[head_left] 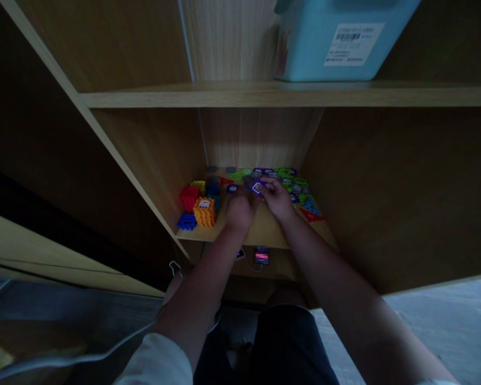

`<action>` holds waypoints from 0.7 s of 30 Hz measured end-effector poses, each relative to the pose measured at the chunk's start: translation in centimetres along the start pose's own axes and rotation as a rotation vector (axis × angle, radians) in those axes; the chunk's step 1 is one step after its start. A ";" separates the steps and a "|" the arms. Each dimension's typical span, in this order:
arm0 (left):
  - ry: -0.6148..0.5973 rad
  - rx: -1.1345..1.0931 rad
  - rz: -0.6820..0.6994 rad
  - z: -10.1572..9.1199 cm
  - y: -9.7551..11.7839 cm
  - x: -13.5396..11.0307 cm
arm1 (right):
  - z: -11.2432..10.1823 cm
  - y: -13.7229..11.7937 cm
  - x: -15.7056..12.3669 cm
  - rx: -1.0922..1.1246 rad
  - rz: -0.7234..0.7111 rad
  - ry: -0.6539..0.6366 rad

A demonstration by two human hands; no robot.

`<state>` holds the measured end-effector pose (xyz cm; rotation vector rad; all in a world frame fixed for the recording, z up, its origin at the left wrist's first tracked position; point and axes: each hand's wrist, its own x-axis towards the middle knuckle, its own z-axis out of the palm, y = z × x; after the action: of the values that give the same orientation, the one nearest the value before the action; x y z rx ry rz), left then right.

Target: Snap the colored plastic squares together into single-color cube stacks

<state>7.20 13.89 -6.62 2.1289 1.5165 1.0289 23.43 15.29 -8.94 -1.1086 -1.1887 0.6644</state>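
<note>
In the head view, my right hand (277, 198) pinches a small purple square tile (257, 187) with a white pattern between thumb and fingers, held over the shelf. My left hand (240, 209) is just beside it, low over the shelf, its back towards me and its fingers mostly hidden. Another purple tile (232, 189) shows beyond the left hand; whether the hand touches it is unclear. Left of my hands stand an orange stack (204, 212) of notched plastic tiles, a red stack (189, 198) and a blue stack (187, 221). Green and purple tiles (286, 172) lie spread behind and right of my hands.
Red triangular pieces (311, 215) lie at the shelf's right side. Wooden cabinet walls enclose the shelf, with an upper board (240, 99) above it carrying a light-blue bin (340, 43). Beneath, a lit phone (261, 255) with a cable rests on a lower ledge.
</note>
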 end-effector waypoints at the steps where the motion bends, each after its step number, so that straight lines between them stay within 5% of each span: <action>1: -0.006 -0.074 0.008 0.1 -0.2 0.2 | 0.0 0.0 0.0 -0.004 -0.002 -0.017; 7: -0.173 -0.796 -0.005 1.5 -1.5 1.7 | -0.2 -0.2 -0.2 -0.068 -0.043 -0.076; 16: -0.102 -0.755 -0.164 2.1 -2.8 2.2 | -0.4 -0.9 -0.9 -0.427 -0.406 -0.189; 21: -0.012 -0.631 -0.179 1.7 -2.8 2.4 | -0.4 -0.7 -0.8 -0.518 -0.441 -0.308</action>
<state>6.92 17.42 -8.67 1.5308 1.1432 1.2220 23.52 14.23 -8.60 -1.1292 -1.8729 0.1837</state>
